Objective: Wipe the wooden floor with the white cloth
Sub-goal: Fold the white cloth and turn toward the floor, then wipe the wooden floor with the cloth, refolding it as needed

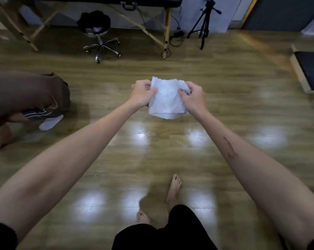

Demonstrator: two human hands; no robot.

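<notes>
A crumpled white cloth [168,98] hangs in the air in front of me, above the wooden floor [224,109]. My left hand [141,93] pinches its upper left edge and my right hand [193,96] pinches its upper right edge. Both arms are stretched forward. The cloth's lower edge hangs free. The floor below shows glossy patches of reflected light. My bare feet [173,188] stand on the boards near the bottom of the view.
Another person [26,98] crouches at the left, a white cloth [50,121] under their hand. A wheeled stool [98,38], a folding table [163,24] and a black tripod [205,24] stand at the back. A low black bench [309,73] sits at the right.
</notes>
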